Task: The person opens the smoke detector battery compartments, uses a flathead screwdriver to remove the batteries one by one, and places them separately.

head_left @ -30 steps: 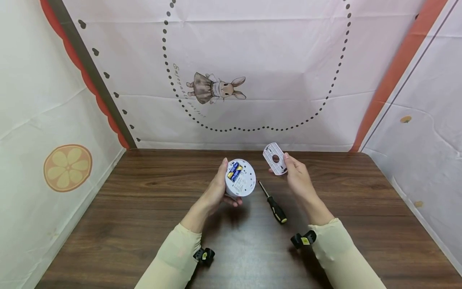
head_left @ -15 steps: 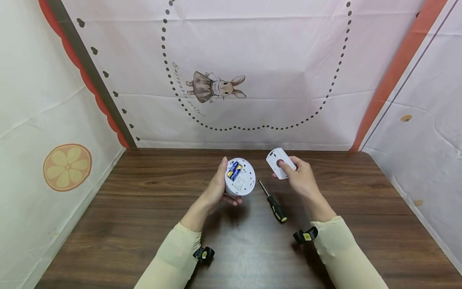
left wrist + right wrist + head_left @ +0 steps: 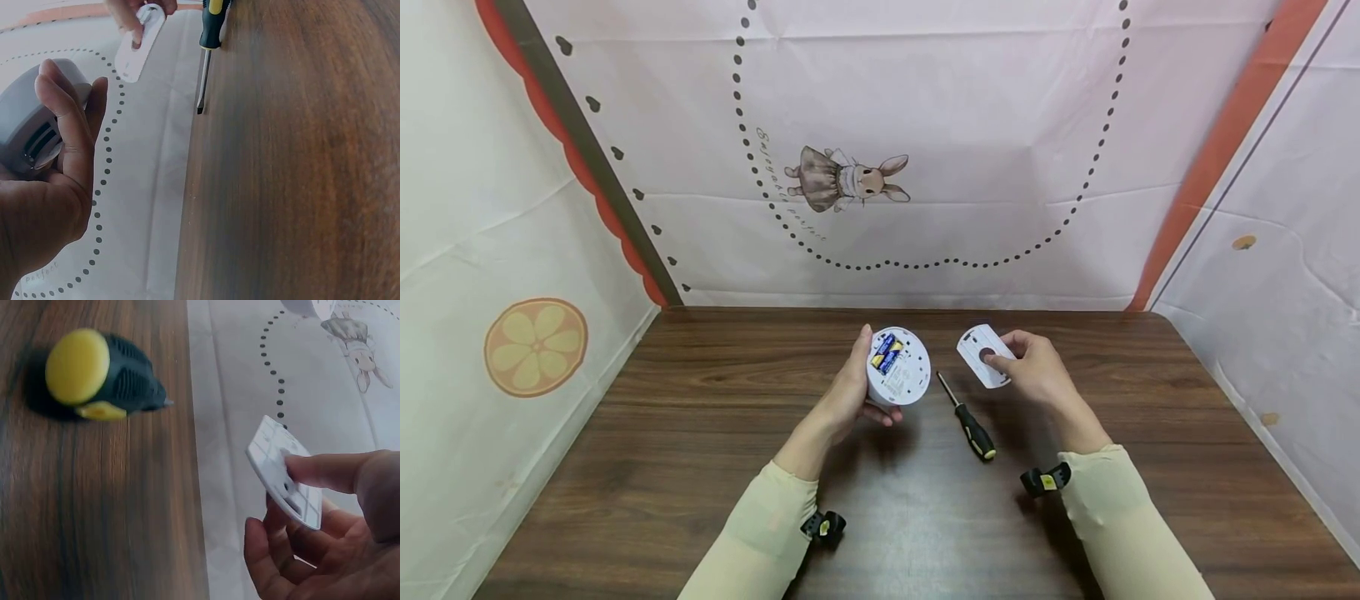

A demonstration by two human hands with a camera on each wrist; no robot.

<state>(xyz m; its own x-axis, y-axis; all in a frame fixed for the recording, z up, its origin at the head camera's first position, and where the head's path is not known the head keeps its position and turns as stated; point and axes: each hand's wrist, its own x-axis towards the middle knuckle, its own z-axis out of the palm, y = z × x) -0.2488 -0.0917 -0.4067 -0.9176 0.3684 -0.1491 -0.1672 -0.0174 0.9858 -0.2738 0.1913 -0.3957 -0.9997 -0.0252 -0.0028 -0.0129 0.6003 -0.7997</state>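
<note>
My left hand grips a round white device, probably a smoke detector, by its side. Its back faces up, and two blue-and-yellow batteries sit in a compartment there. In the left wrist view the grey-looking housing shows slots between the curled fingers. To the right, my right hand pinches a flat white mounting plate with a central hole, the thumb over the hole. The right wrist view shows this plate tilted, with fingers curled beneath it.
A black-and-yellow screwdriver lies on the brown wooden table between the hands, its tip pointing away. A printed white cloth with a rabbit picture rises behind the table's far edge. More cloth hangs at both sides.
My right hand has turned the mounting plate over to its smoother face and brought it slightly lower and to the right. The left hand holds the round device nearly still.
</note>
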